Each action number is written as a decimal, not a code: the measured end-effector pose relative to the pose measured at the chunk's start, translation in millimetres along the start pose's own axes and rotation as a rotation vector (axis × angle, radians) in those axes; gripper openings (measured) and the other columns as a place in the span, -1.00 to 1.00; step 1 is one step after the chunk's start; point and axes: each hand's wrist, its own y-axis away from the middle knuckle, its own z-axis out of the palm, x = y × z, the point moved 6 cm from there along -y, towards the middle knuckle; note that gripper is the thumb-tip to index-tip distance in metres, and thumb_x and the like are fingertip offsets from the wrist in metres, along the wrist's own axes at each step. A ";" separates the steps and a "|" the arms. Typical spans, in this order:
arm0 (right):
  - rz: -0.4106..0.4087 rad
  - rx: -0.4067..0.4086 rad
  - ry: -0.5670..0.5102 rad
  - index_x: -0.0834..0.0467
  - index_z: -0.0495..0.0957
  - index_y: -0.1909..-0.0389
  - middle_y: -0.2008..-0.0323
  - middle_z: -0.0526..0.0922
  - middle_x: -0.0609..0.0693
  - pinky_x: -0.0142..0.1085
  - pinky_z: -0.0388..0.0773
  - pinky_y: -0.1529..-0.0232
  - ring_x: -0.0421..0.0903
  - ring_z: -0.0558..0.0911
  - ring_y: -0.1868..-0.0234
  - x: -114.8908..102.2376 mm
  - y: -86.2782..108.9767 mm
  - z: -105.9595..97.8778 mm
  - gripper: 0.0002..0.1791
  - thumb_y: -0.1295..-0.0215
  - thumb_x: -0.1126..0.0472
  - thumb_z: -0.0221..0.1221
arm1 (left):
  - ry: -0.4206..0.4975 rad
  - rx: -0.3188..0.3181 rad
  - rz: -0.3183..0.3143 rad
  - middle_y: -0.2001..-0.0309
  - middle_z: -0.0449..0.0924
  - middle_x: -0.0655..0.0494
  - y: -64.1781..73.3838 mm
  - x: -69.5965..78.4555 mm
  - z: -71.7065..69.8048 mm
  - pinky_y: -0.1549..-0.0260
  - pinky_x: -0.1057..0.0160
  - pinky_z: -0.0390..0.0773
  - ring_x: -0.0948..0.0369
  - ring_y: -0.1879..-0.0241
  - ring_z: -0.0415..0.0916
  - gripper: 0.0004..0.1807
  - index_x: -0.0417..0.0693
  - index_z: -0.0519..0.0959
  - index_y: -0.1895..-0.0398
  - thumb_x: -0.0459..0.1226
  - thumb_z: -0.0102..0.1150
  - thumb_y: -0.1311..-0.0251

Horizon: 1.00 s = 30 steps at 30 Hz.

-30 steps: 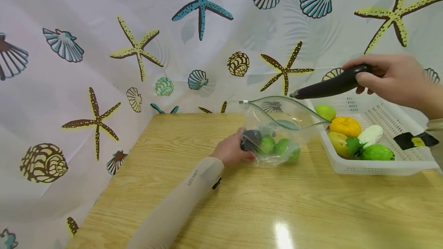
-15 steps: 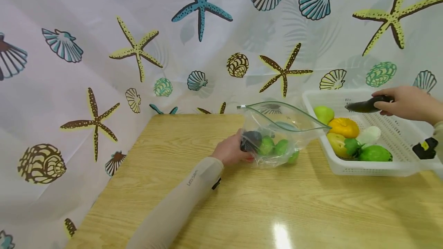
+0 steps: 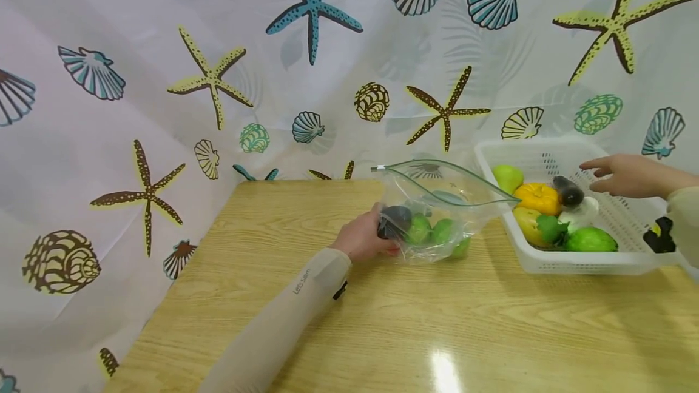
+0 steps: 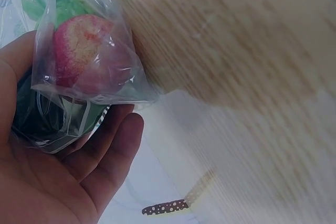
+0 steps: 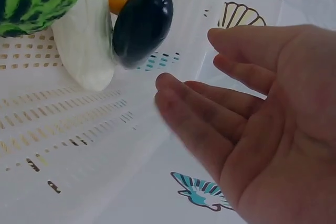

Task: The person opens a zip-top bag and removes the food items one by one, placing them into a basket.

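Over the basket [image 3: 592, 264], the right grip [image 3: 628, 176] is now apart and empty; the eggplant [image 3: 568, 191] it held lies inside, beside the pumpkin [image 3: 536, 200]. The left grip [image 3: 357, 236] stays clamped on the gaping bag [image 3: 480, 218]. Setting the eggplant down looks done, which leaves the right grip free.
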 end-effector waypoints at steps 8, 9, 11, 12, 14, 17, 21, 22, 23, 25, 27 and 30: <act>-0.104 0.071 0.026 0.41 0.45 -0.25 -0.05 0.60 0.46 0.19 0.58 0.11 0.37 0.62 0.01 -51.5 8.6 -11.8 -0.52 -0.46 0.17 0.14 | -0.009 -0.005 -0.002 -0.21 0.58 0.05 2.8 -1.4 2.2 -0.10 -0.06 0.55 0.06 -0.18 0.57 -0.07 0.11 0.17 -0.46 0.14 0.42 -0.12; -0.124 0.092 0.019 0.38 0.47 -0.25 -0.04 0.63 0.41 0.18 0.59 0.10 0.33 0.64 0.02 -64.0 10.5 -15.2 -0.54 -0.45 0.20 0.14 | -0.007 -0.004 -0.002 -0.21 0.58 0.05 2.5 -1.3 2.3 -0.11 -0.06 0.54 0.06 -0.18 0.57 -0.07 0.11 0.16 -0.46 0.14 0.42 -0.12; -0.171 0.144 -0.001 0.31 0.51 -0.23 -0.01 0.68 0.31 0.13 0.61 0.11 0.22 0.68 0.06 -94.8 14.7 -23.5 -0.59 -0.45 0.22 0.15 | -0.002 -0.001 -0.001 -0.22 0.57 0.04 2.0 -0.5 2.2 -0.11 -0.05 0.54 0.06 -0.18 0.57 -0.06 0.10 0.16 -0.46 0.14 0.43 -0.11; -0.197 0.171 -0.008 0.26 0.53 -0.23 0.01 0.70 0.25 0.10 0.62 0.11 0.16 0.69 0.08 -112.1 18.0 -28.1 -0.61 -0.45 0.22 0.15 | -0.001 0.000 -0.002 -0.22 0.57 0.04 1.6 -0.1 1.9 -0.12 -0.05 0.54 0.06 -0.18 0.56 -0.06 0.10 0.16 -0.46 0.13 0.43 -0.12; -0.268 0.235 -0.016 0.18 0.58 -0.19 0.03 0.73 0.14 0.03 0.63 0.12 0.03 0.70 0.13 -148.2 25.3 -36.4 -0.65 -0.44 0.24 0.16 | 0.001 0.004 -0.002 -0.21 0.57 0.04 1.3 0.9 1.2 -0.12 -0.04 0.54 0.07 -0.18 0.56 -0.07 0.09 0.16 -0.45 0.13 0.43 -0.12; -0.379 0.318 -0.004 0.09 0.64 -0.12 0.05 0.75 -0.01 -0.06 0.63 0.14 -0.11 0.69 0.18 -200.1 38.1 -45.1 -0.71 -0.44 0.26 0.17 | 0.010 0.011 0.004 -0.21 0.58 0.04 1.0 1.8 -0.8 -0.13 -0.02 0.54 0.07 -0.19 0.56 -0.10 0.08 0.18 -0.43 0.12 0.42 -0.13; -0.522 0.342 0.016 0.04 0.68 -0.04 0.08 0.74 -0.09 -0.16 0.59 0.20 -0.23 0.64 0.26 -253.0 44.1 -42.3 -0.75 -0.46 0.29 0.13 | 0.021 0.017 0.012 -0.22 0.57 0.05 0.6 1.3 -2.5 -0.15 -0.02 0.53 0.08 -0.20 0.55 -0.11 0.08 0.19 -0.42 0.12 0.42 -0.13; -0.554 0.334 0.019 0.04 0.68 -0.02 0.08 0.75 -0.10 -0.18 0.58 0.21 -0.24 0.64 0.27 -262.8 42.4 -38.7 -0.75 -0.47 0.31 0.11 | 0.023 0.017 0.012 -0.21 0.57 0.05 0.5 0.8 -2.6 -0.15 -0.02 0.53 0.08 -0.20 0.55 -0.12 0.09 0.19 -0.41 0.12 0.43 -0.13; -0.580 0.316 0.023 0.04 0.69 -0.01 0.08 0.75 -0.10 -0.20 0.58 0.21 -0.25 0.64 0.26 -271.0 39.3 -33.8 -0.74 -0.47 0.32 0.10 | 0.022 0.016 0.011 -0.21 0.58 0.06 0.1 0.1 -2.2 -0.14 -0.01 0.53 0.09 -0.19 0.56 -0.12 0.09 0.19 -0.41 0.12 0.42 -0.13; -0.629 0.280 0.037 0.07 0.69 0.02 0.09 0.75 -0.07 -0.19 0.60 0.20 -0.22 0.66 0.24 -283.8 30.7 -21.5 -0.75 -0.45 0.34 0.10 | 0.020 0.015 0.013 -0.21 0.58 0.06 -0.5 -1.5 -0.8 -0.14 -0.01 0.53 0.09 -0.19 0.56 -0.13 0.11 0.20 -0.40 0.12 0.43 -0.12; -0.648 0.246 0.058 0.10 0.70 0.03 0.08 0.75 -0.04 -0.17 0.63 0.15 -0.16 0.69 0.18 -292.2 20.5 -7.3 -0.75 -0.40 0.36 0.14 | 0.025 0.012 0.014 -0.21 0.58 0.08 -0.6 -2.9 1.1 -0.14 -0.02 0.53 0.10 -0.19 0.56 -0.16 0.13 0.21 -0.37 0.11 0.44 -0.12; -0.671 0.210 0.090 0.10 0.69 0.05 0.09 0.75 -0.02 -0.14 0.64 0.09 -0.10 0.70 0.10 -301.2 6.9 12.1 -0.76 -0.32 0.36 0.22 | 0.022 0.011 0.019 -0.22 0.57 0.11 1.0 -3.2 2.8 -0.14 -0.02 0.53 0.12 -0.20 0.55 -0.18 0.15 0.21 -0.36 0.10 0.44 -0.13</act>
